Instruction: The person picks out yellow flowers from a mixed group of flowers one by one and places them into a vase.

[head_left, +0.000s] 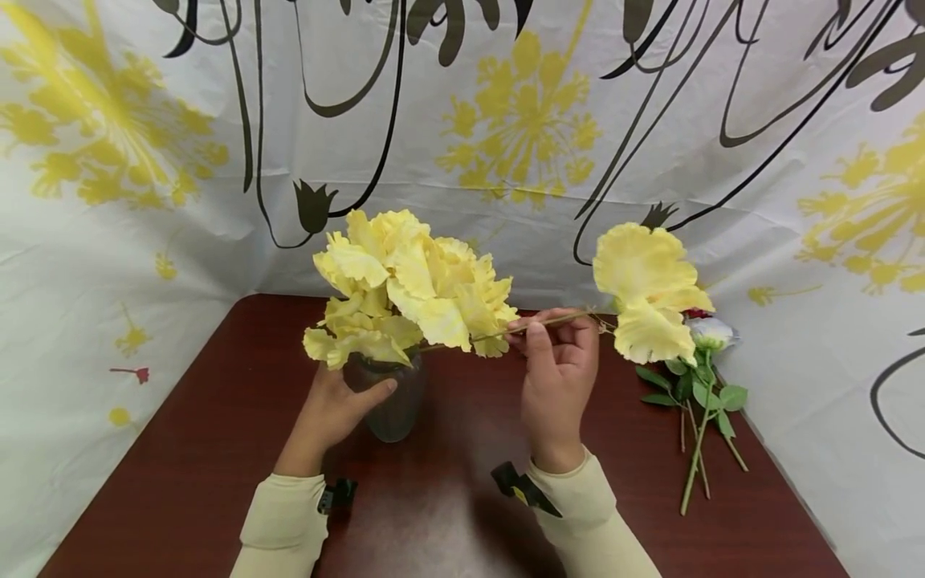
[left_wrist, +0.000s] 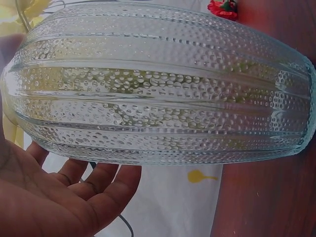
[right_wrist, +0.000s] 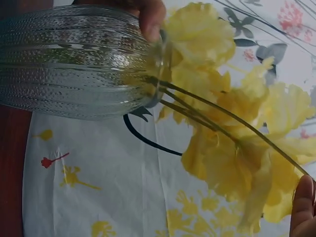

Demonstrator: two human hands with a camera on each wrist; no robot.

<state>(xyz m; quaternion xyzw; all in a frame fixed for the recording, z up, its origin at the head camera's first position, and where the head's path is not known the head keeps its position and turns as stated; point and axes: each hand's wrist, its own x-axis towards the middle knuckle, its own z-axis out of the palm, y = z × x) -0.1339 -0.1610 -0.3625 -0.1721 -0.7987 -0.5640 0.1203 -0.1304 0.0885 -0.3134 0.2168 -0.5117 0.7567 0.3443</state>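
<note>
A clear ribbed glass vase [head_left: 393,405] stands on the table with several ruffled yellow flowers [head_left: 419,281] leaning out of its top. My left hand [head_left: 336,409] grips it near the neck, thumb across the front; the left wrist view has the fingers curled along the dimpled glass [left_wrist: 163,89]. To the right, my right hand [head_left: 556,385] pinches the thin stem of another yellow flower [head_left: 643,293], held sideways with its bloom beyond the hand. In the right wrist view this stem [right_wrist: 256,123] runs into the vase mouth beside other stems.
Right of my right hand, a white rose [head_left: 711,333] lies on the dark red table [head_left: 448,498] with leafy green stems [head_left: 697,457]. A bit of a red bloom [head_left: 695,313] shows behind the yellow petals. A patterned white cloth [head_left: 361,144] rises behind and at both sides.
</note>
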